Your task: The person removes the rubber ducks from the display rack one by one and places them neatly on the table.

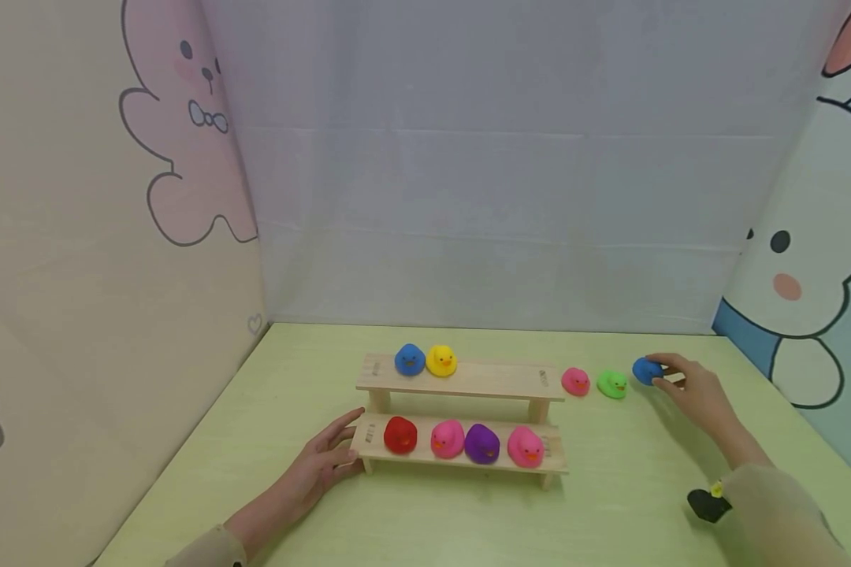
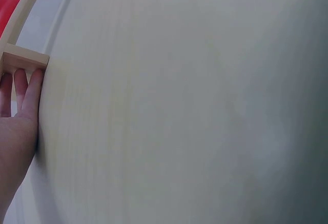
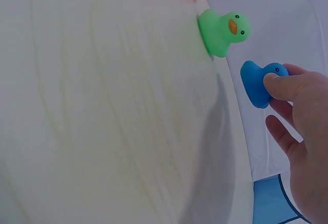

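My right hand [image 1: 702,394] pinches a blue rubber duck [image 3: 259,83] between thumb and fingers, at the right end of a short row of ducks. Beside it stand a green duck [image 1: 613,384] and a pink duck [image 1: 576,382]. At the left end of a two-step wooden stand [image 1: 496,379], my left hand [image 1: 319,468] touches the lower step with fairly straight fingers, fingertips at its leg in the left wrist view. A blue duck [image 1: 410,360] and a yellow duck [image 1: 442,361] sit on the upper step. The lower one bears a red duck [image 1: 400,435], two pink ducks and a purple duck [image 1: 482,444].
A small black object [image 1: 707,505] with a yellow bit is by the right sleeve [image 1: 773,504]. The pale green tabletop [image 1: 312,354] ends at a white curtain [image 1: 468,197] behind, with cartoon-printed sheets on both sides.
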`<state>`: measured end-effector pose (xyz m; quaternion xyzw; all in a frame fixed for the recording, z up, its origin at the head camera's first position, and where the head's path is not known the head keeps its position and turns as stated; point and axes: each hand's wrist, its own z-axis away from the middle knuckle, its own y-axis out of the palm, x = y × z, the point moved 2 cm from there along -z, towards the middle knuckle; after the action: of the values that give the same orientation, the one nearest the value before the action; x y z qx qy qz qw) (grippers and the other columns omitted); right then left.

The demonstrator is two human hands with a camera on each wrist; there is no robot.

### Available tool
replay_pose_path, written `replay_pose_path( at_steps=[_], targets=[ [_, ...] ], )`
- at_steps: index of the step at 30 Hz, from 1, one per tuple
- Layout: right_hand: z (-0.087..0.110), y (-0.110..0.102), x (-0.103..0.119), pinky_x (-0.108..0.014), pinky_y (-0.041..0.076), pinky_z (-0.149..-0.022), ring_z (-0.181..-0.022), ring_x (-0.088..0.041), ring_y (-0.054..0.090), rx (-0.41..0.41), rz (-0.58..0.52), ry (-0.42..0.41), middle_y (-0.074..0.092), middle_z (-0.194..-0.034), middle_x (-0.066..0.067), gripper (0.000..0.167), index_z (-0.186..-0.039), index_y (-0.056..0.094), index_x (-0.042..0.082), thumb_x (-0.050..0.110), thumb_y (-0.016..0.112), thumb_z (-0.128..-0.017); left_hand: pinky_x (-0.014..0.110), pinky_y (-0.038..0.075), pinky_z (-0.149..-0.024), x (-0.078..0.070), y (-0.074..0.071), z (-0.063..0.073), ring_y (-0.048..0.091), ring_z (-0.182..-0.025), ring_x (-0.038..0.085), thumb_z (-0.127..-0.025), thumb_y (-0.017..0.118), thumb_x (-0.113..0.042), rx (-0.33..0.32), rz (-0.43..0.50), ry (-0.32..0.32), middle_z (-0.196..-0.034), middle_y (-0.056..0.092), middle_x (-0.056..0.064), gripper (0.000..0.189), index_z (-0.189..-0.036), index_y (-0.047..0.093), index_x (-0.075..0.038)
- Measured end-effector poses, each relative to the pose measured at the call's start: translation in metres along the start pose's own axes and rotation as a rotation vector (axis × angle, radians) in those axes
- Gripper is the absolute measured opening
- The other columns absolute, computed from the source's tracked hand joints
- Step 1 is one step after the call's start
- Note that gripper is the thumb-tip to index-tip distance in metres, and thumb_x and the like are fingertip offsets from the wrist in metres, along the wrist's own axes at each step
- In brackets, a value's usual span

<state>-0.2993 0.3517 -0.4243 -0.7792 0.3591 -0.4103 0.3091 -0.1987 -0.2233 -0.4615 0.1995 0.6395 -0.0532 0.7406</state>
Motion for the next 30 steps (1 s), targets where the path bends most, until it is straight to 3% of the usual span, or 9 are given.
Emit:
replay_pose_path(
  at_steps=[6, 13, 30],
  targets=[
    [0.004, 0.003, -0.006, -0.032, 0.051, -0.063, -0.088, -0.037, 0.057, 0.050, -0.001, 0.010, 0.058, -0.108, -0.024, 0.035, -0.115, 0.056, -0.001, -0.002, 0.064, -0.081, 0.039, 0.041, -0.093, 0.000, 0.000, 0.001, 0.048, -0.115, 0.021, -0.090, 0.049, -0.004, -0.005, -0.003, -0.005, -0.132, 0.036, 0.013, 0.061, -0.144, 0.023, -0.018],
    [0.009, 0.002, -0.011, -0.053, 0.045, -0.074, -0.095, -0.044, 0.053, 0.138, -0.014, 0.114, 0.053, -0.114, -0.028, 0.034, -0.119, 0.052, 0.001, 0.009, 0.059, -0.087, 0.039, 0.041, -0.093, -0.001, 0.000, 0.001, 0.048, -0.115, 0.022, -0.090, 0.049, -0.004, -0.005, -0.006, 0.002, -0.132, 0.036, 0.013, 0.062, -0.144, 0.023, -0.018],
    [0.015, 0.001, -0.015, -0.059, 0.036, -0.078, -0.101, -0.044, 0.050, 0.172, -0.111, 0.188, 0.050, -0.120, -0.027, 0.039, -0.125, 0.050, 0.002, 0.020, 0.055, -0.091, 0.039, 0.042, -0.093, 0.000, 0.000, -0.001, 0.047, -0.117, 0.023, -0.090, 0.050, -0.005, -0.013, -0.011, -0.004, -0.134, 0.035, 0.014, 0.061, -0.144, 0.023, -0.018]
  ],
)
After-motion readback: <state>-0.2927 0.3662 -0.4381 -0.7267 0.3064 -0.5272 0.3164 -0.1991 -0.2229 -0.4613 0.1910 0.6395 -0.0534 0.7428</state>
